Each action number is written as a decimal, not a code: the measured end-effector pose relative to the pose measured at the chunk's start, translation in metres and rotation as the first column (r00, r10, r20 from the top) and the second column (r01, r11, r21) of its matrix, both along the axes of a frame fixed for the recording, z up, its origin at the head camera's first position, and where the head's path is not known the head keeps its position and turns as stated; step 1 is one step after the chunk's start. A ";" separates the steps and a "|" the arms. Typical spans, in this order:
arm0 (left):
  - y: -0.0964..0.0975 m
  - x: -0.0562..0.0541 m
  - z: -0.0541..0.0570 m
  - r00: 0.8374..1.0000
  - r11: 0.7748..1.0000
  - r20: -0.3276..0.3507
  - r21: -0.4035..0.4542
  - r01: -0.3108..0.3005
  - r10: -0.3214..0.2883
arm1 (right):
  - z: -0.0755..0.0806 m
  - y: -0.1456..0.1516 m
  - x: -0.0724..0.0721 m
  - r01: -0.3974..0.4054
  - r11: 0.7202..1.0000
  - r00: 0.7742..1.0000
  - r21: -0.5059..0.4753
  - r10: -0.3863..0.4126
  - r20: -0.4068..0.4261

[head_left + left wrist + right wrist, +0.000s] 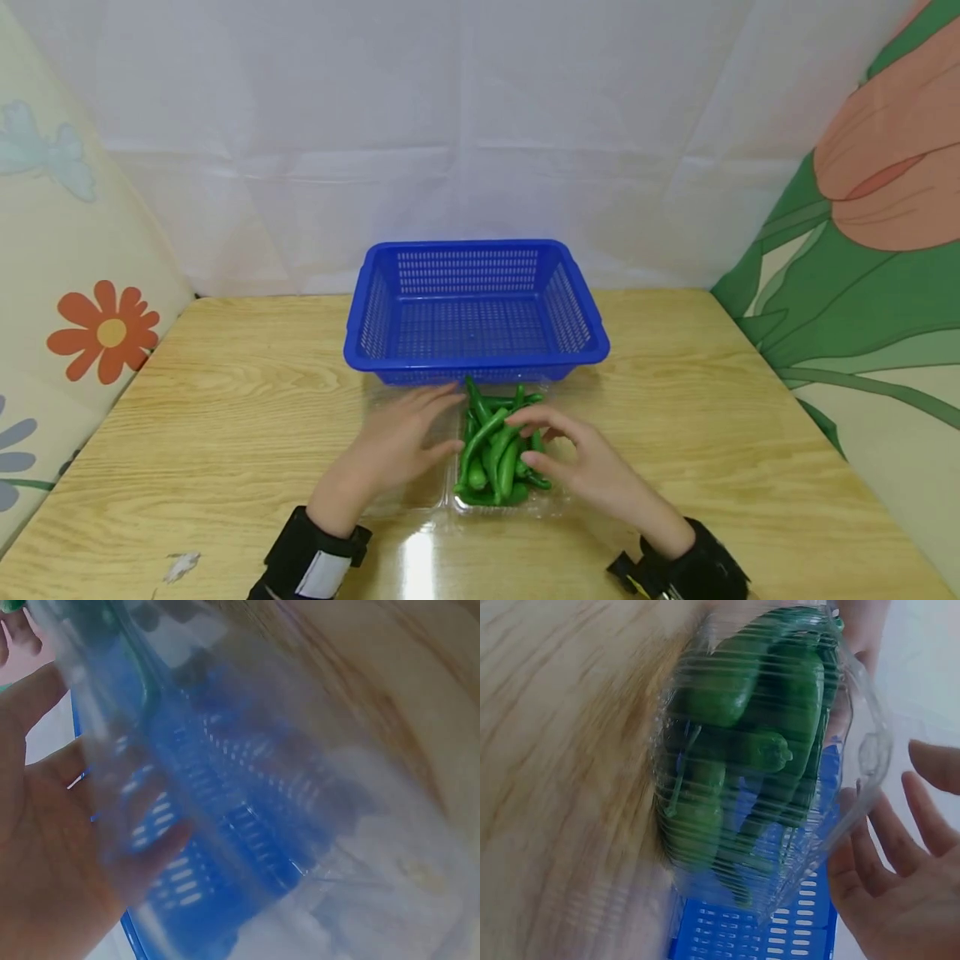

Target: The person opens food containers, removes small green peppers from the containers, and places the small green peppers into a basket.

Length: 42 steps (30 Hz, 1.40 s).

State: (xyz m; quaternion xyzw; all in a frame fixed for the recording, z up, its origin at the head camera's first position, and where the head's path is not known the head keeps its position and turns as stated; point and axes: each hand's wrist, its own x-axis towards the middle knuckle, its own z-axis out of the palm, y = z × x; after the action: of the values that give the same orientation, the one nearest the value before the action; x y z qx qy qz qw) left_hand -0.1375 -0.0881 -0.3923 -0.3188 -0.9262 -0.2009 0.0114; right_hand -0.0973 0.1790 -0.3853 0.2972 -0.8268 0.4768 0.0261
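Note:
Long green chili peppers (491, 450) are heaped in the right half of a clear plastic clamshell box (871, 761), whose lid (408, 498) lies folded open to the left. Over the lid and beside the heap is my left hand (393, 437), its fingers relaxed and holding nothing. In the left wrist view this hand (52, 847) shows partly through the clear plastic. My right hand (596, 471) hovers at the right side of the peppers, fingers loosely bent, thumb apart from them. The right wrist view has its spread fingers (896, 851) right at the box's rim, with nothing gripped.
A blue plastic basket (476, 365) with slotted walls stands just behind the box, with nothing in it. The wooden table (225, 417) meets a white cloth (300, 167) at the back. Flower-patterned panels (847, 317) border both sides.

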 end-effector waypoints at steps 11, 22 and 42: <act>0.003 0.005 0.000 0.999 1.000 0.037 -0.013 0.002 -0.001 | 0.004 -0.002 0.005 -0.108 0.978 0.982 0.180 0.133 -0.133; 0.004 0.008 0.001 0.999 1.000 0.045 -0.016 0.005 -0.004 | 0.012 0.003 -0.001 -0.095 0.954 0.972 0.284 0.150 -0.182; 0.000 0.004 -0.002 0.994 0.998 0.093 -0.006 -0.064 0.064 | 0.028 -0.015 -0.032 -0.138 0.873 0.971 0.468 0.212 -0.109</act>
State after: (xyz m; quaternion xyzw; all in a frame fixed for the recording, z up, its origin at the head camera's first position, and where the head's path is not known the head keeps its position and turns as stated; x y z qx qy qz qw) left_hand -0.1337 -0.0879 -0.3944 -0.2794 -0.9357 -0.2139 -0.0257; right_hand -0.1293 0.1636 -0.3578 0.4053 -0.8807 0.2442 -0.0232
